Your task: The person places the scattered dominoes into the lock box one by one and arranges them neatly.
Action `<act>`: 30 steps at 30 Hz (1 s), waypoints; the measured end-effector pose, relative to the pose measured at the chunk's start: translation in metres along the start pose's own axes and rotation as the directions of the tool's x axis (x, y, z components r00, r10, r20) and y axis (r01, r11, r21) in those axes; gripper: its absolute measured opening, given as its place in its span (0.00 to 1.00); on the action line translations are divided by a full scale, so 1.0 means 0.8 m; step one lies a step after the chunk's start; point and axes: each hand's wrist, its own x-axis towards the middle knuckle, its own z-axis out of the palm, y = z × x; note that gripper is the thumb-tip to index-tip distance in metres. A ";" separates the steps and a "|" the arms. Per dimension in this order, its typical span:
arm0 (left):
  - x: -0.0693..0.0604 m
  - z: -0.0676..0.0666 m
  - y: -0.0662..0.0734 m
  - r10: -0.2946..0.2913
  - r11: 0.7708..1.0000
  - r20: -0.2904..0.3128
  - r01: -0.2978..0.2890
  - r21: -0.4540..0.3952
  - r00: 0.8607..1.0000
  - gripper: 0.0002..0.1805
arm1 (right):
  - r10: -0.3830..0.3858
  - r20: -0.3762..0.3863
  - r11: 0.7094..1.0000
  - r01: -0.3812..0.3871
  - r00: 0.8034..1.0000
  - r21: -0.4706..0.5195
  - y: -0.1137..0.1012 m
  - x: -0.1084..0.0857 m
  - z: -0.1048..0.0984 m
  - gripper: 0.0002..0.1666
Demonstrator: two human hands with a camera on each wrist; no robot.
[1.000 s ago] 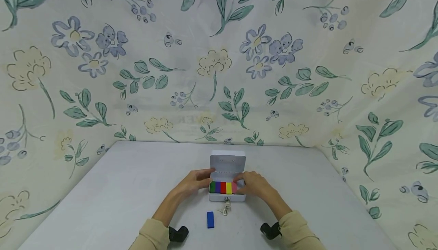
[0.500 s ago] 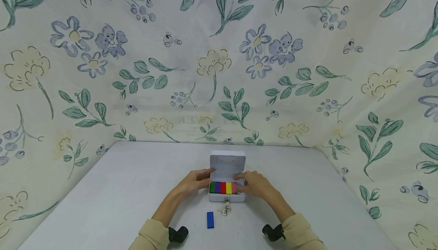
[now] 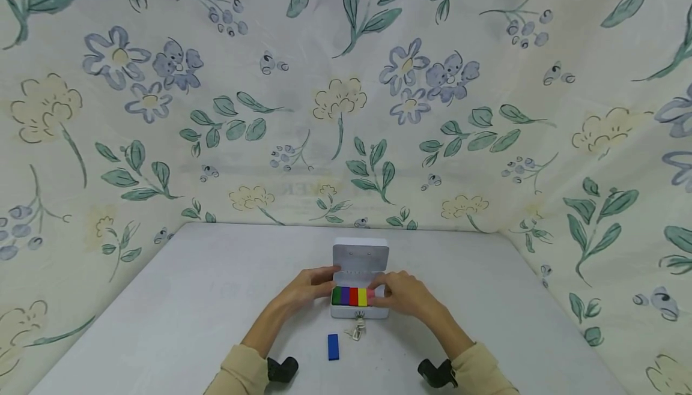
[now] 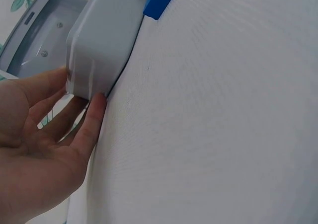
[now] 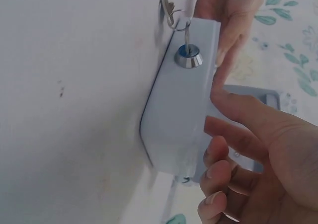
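A small light grey metal cash box (image 3: 343, 312) stands on the table with its lid (image 3: 360, 257) raised. Upright in it, side by side, are colored blocks: green, purple, red (image 3: 354, 296), yellow and pink (image 3: 370, 298). My left hand (image 3: 304, 288) rests fingers and thumb against the box's left end, seen closely in the left wrist view (image 4: 49, 129). My right hand (image 3: 404, 294) reaches over the right rim, thumb and index finger at the pink block, apparently pinching it. In the right wrist view, the box wall (image 5: 174, 110) hides the blocks; the other right fingers curl outside.
Keys (image 3: 355, 330) hang from the front lock (image 5: 189, 57). A blue block (image 3: 333, 347) lies on the white table (image 3: 162, 335) before the box. Black wrist cameras (image 3: 282, 370) sit at both sleeves. A floral cloth (image 3: 346, 95) hangs behind.
My right wrist and sleeve have shifted slightly right, and the right fingers now cover more of the pink block. The left hand and the box stay put.
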 end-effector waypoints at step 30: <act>-0.001 -0.003 0.000 0.040 0.999 0.014 -0.040 0.020 0.999 0.25 | -0.090 0.138 0.991 0.075 0.986 0.108 -0.058 -0.029 0.019 0.23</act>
